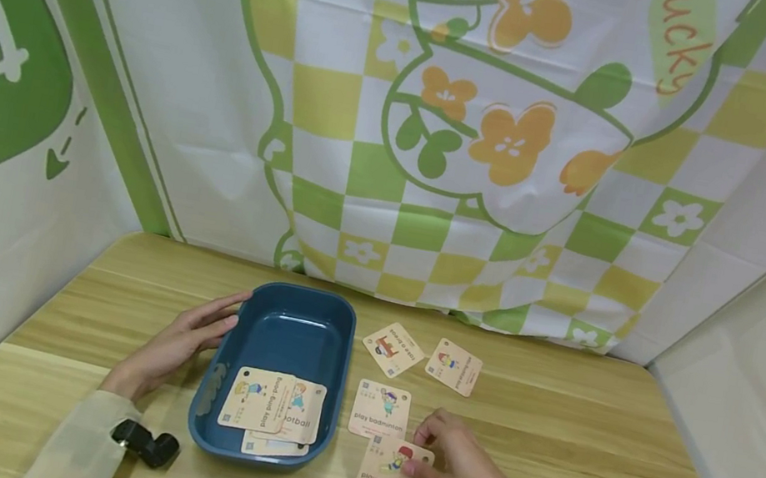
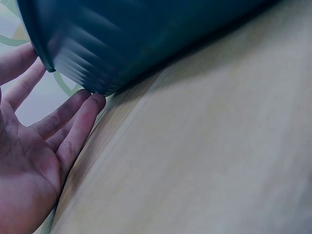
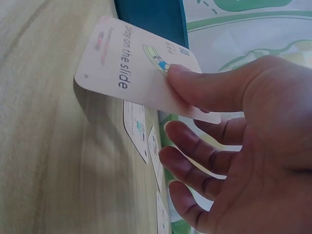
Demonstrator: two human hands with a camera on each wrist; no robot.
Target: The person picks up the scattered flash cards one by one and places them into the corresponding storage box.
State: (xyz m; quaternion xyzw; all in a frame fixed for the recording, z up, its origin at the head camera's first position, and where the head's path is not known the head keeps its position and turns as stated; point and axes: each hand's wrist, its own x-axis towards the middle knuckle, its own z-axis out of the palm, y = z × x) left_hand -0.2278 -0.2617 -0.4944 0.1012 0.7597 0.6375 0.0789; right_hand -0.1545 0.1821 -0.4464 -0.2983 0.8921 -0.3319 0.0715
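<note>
A dark blue plastic tray (image 1: 299,304) stands on the wooden table, with several picture cards lying at its near end; the "play ping-pong" card (image 1: 253,399) is uppermost. Against the tray's left wall my left hand (image 1: 178,344) rests with fingers extended; in the left wrist view the fingertips (image 2: 97,97) touch its outer side. To the tray's right, my right hand (image 1: 469,473) pinches the "play on the slide" card (image 3: 112,63) by one edge between thumb and forefinger. The right wrist view shows this card tilted and raised off the table, its other fingers loosely bent.
A "play badminton" card (image 1: 381,409) lies just beyond the held card. Farther back are a "take a break" card (image 1: 393,350) and another picture card (image 1: 454,367). A printed cloth (image 1: 430,230) hangs behind the table (image 1: 562,438), and white walls flank both sides.
</note>
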